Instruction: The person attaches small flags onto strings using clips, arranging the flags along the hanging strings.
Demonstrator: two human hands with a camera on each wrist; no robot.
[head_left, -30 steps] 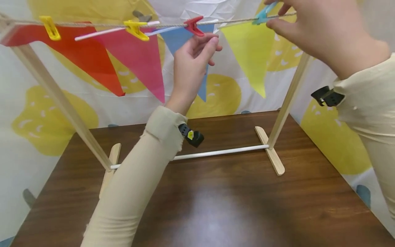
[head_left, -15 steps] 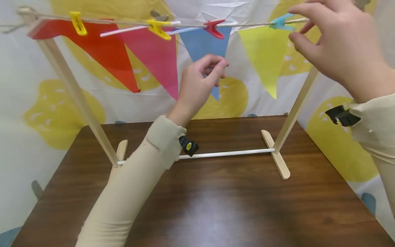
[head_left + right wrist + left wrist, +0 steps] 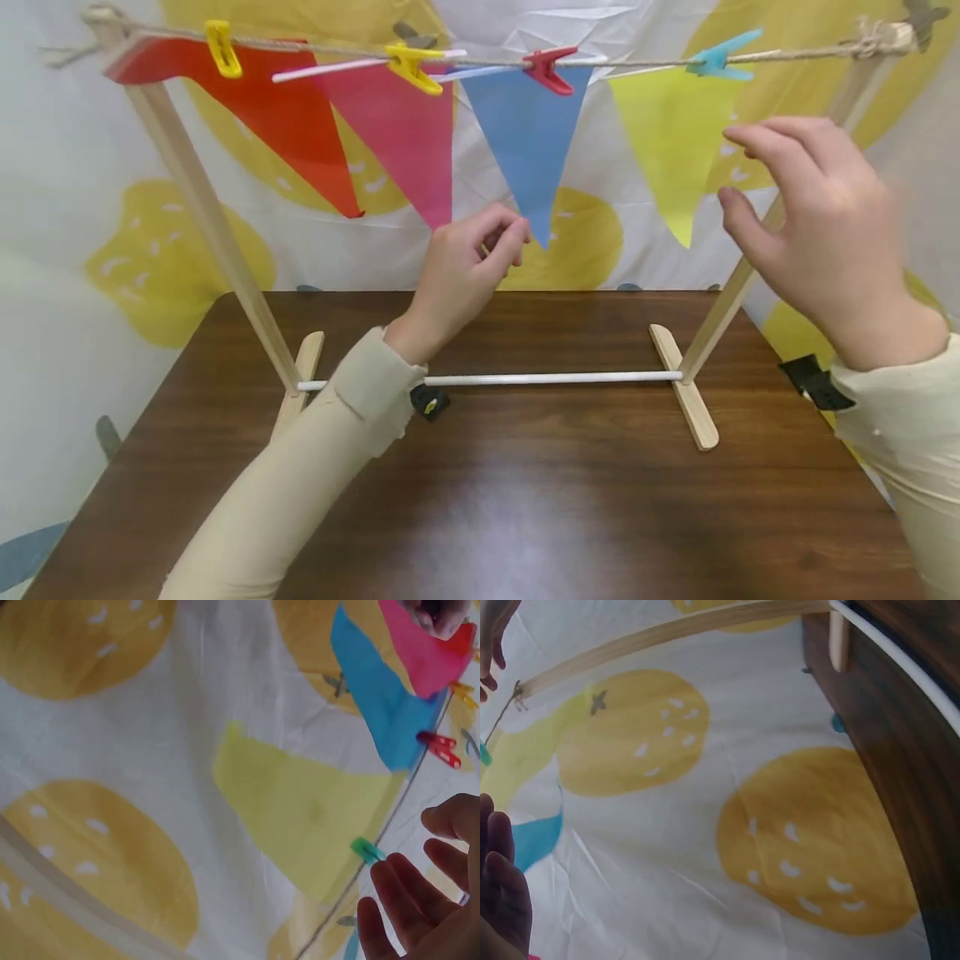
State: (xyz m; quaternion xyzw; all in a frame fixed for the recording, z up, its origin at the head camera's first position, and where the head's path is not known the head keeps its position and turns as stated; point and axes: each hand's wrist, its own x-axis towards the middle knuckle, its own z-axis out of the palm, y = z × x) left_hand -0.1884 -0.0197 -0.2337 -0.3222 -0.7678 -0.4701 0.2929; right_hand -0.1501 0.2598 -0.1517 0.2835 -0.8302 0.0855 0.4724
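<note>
A yellow-green pennant [image 3: 675, 125] hangs from the twine [image 3: 630, 63] under a turquoise clothespin [image 3: 720, 61]. Beside it are a blue pennant [image 3: 528, 125] with a red clothespin [image 3: 550, 70], a pink pennant [image 3: 405, 133] with a yellow clothespin [image 3: 412, 68], and a red pennant [image 3: 270, 108] with another yellow clothespin [image 3: 222, 50]. My right hand [image 3: 832, 225] is below the line, right of the yellow-green pennant, thumb and fingers apart, holding nothing. In front of the blue pennant's tip, my left hand [image 3: 465, 267] is loosely curled with nothing visible in it.
Two wooden posts, left [image 3: 202, 208] and right [image 3: 738, 283], carry the twine. A white rod [image 3: 555, 379] joins their feet on the dark wooden table [image 3: 525, 500]. Behind hangs a white cloth [image 3: 487, 175] with yellow fruit shapes.
My right hand has let go of the turquoise clothespin, which stays on the twine, and has moved down. My left hand has come down from the line near the red clothespin.
</note>
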